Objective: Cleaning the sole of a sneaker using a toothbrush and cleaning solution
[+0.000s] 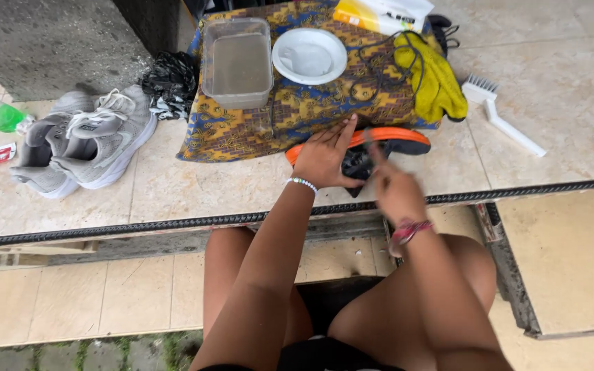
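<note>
Head view shows a person sitting at the front edge of a tiled ledge (194,185), knees below it. The left hand (324,158) lies flat with fingers spread on a black shoe with an orange sole (386,141), pressing it down near the front edge of the ledge. The right hand (393,189) is just beside the shoe, over its near side; it is blurred, so I cannot tell whether its fingers are spread or pinching anything.

The shoe lies on its side, touching the front border of a patterned blue and yellow cloth (297,110) spread toward the back of the ledge. On the cloth stand a clear plastic tub of cloudy water (237,62) and, just beside it, a white bowl (309,55). A yellow rag (434,79) with a black cord lies at the cloth's right edge. A white brush (500,113) lies on the tiles to the right, well apart from the hands. A pair of grey sneakers (87,141) sits near the left end, with a crumpled black bag (168,82) behind them.
</note>
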